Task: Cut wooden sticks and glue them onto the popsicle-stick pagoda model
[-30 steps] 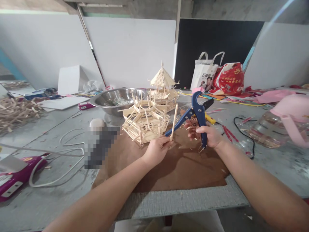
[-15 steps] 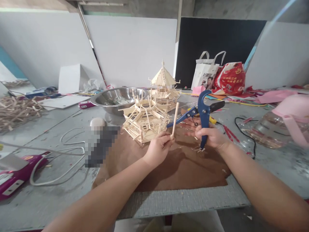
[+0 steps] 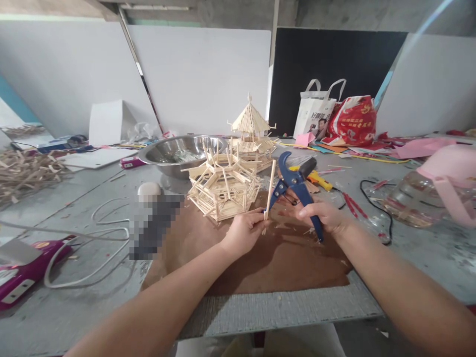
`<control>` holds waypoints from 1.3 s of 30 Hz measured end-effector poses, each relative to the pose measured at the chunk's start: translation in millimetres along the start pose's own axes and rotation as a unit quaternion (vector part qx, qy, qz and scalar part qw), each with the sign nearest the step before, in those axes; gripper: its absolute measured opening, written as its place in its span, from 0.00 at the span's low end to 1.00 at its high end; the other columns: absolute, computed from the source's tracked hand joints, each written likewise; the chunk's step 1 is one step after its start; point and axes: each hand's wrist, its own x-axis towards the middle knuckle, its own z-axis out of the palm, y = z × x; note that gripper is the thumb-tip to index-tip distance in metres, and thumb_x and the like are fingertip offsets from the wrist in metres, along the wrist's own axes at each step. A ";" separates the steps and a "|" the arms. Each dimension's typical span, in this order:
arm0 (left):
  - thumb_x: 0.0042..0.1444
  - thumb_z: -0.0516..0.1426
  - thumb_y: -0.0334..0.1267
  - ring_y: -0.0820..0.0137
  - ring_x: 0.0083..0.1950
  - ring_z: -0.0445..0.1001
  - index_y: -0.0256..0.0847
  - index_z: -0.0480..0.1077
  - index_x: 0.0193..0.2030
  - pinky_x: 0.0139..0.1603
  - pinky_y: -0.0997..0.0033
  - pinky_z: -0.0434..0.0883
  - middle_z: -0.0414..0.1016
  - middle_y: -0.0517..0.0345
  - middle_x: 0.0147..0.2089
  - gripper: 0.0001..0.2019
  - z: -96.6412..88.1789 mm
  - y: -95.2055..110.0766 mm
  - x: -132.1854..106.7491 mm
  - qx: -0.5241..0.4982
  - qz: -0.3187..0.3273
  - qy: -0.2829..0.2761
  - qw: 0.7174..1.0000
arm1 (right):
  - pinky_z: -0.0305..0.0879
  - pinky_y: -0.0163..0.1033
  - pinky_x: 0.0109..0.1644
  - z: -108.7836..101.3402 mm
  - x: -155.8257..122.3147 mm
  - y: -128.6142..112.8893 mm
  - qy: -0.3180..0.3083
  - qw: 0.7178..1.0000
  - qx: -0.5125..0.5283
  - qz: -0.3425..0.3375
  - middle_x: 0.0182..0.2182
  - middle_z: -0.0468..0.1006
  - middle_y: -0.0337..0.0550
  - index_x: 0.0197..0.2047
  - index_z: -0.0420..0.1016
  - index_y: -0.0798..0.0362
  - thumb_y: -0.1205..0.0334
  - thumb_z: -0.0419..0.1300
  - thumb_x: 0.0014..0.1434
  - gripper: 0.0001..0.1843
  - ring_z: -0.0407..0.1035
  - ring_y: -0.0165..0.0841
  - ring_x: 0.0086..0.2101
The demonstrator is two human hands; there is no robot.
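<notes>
My left hand (image 3: 246,232) is closed on a thin wooden stick (image 3: 271,186) that stands nearly upright from the fingertips. In my right hand (image 3: 327,218) is a blue-handled cutter (image 3: 297,183), its jaws spread and pointing up and away, just right of the stick. One cutter handle reaches left behind the stick. Just beyond my left hand stands a many-sided frame of wooden sticks (image 3: 223,191), with several sticks poking up from it. A small stick pavilion with a pointed roof (image 3: 251,119) rises behind that frame. Brown sheeting (image 3: 275,272) lies beneath both hands.
A steel basin (image 3: 156,156) sits behind the frame. At right are a yellow-handled tool (image 3: 320,181), a black cord and a pink-lidded jug (image 3: 412,198). Bags (image 3: 351,121) stand at the back. On the left lie a purple power strip (image 3: 40,263), a white cable and piled sticks (image 3: 29,173).
The cutter has moved left toward the stick and tilted, its jaws now leaning left. My left hand and the stick have stayed almost in place, the stick slightly lower.
</notes>
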 end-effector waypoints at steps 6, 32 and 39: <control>0.54 0.47 0.36 0.71 0.39 0.68 0.37 0.68 0.25 0.41 0.75 0.63 0.70 0.53 0.38 0.13 4.0 9.0 -2.2 -0.028 0.028 -0.036 0.999 | 0.58 0.41 0.49 10.5 0.0 -5.6 -0.120 0.987 0.109 -0.013 0.40 0.73 0.37 0.40 0.70 0.47 0.70 0.57 0.38 0.22 0.64 0.35 0.45; 0.51 0.48 0.38 0.80 0.21 0.53 0.36 0.62 0.17 0.22 0.81 0.52 0.53 0.66 0.16 0.14 -3.1 -0.6 2.8 0.096 -0.100 0.075 0.987 | 0.57 0.43 0.48 -7.2 14.6 8.5 0.113 0.798 -0.577 -0.128 0.46 0.64 0.50 0.50 0.60 0.55 0.66 0.53 0.42 0.28 0.60 0.41 0.45; 0.51 0.48 0.36 0.79 0.21 0.55 0.36 0.61 0.17 0.23 0.81 0.54 0.57 0.65 0.16 0.14 -0.6 0.2 2.0 0.109 -0.078 0.065 0.989 | 0.58 0.43 0.46 -13.9 15.8 10.2 0.104 0.793 -0.594 -0.087 0.44 0.68 0.50 0.52 0.59 0.55 0.65 0.54 0.42 0.30 0.62 0.41 0.43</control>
